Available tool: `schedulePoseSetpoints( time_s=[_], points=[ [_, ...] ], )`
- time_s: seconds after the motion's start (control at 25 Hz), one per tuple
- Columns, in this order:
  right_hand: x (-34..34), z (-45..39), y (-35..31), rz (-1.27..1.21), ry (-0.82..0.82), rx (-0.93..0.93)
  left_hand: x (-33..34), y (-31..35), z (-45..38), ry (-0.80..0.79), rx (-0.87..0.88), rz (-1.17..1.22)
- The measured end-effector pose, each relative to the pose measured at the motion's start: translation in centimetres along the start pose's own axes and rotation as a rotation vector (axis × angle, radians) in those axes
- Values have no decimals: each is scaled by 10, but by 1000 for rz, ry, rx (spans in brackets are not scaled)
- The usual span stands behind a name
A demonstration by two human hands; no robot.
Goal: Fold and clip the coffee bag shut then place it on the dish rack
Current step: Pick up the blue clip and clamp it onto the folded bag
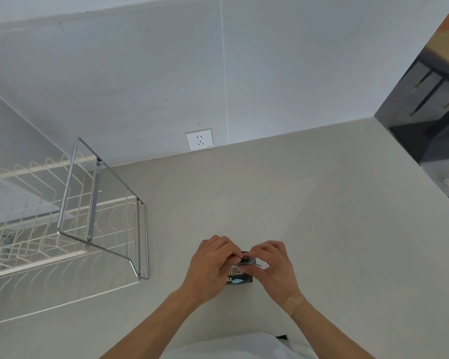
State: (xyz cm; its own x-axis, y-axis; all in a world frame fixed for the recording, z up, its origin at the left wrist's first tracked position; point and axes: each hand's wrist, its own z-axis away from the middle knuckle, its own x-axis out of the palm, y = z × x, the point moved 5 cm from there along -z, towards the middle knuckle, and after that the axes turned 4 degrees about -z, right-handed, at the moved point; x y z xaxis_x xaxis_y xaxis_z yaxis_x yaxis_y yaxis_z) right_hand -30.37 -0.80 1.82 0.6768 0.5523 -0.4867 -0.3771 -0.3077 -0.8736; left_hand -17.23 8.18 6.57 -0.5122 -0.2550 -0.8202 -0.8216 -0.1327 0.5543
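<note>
A small dark coffee bag (237,277) with white print and a light-blue mark stands on the pale counter (309,216) near me. My left hand (210,265) grips the bag's left side and its folded top. My right hand (272,265) pinches a small black binder clip (247,259) with silver handles at the top edge of the bag. Most of the bag's top is hidden by my fingers. The dish rack (70,224), cream wire with a chrome frame, stands to the left.
A white wall socket (199,139) sits on the grey wall just above the counter's back edge. At the right the counter ends, and past its edge there is a dark table and floor (425,112).
</note>
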Motion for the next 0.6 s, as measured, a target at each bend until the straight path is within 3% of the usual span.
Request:
schedulePoseSetpoints(
  time_s=[0.24, 0.44, 0.6],
  points=[
    [5, 2, 12, 15, -50, 46, 3, -3, 2, -7, -37, 42],
    [-2, -1, 13, 22, -142, 142, 1, 3, 5, 46, 94, -137],
    [-11, -9, -5, 120, -205, 35, -18, -44, 34, 148, -248, 23]
  ],
)
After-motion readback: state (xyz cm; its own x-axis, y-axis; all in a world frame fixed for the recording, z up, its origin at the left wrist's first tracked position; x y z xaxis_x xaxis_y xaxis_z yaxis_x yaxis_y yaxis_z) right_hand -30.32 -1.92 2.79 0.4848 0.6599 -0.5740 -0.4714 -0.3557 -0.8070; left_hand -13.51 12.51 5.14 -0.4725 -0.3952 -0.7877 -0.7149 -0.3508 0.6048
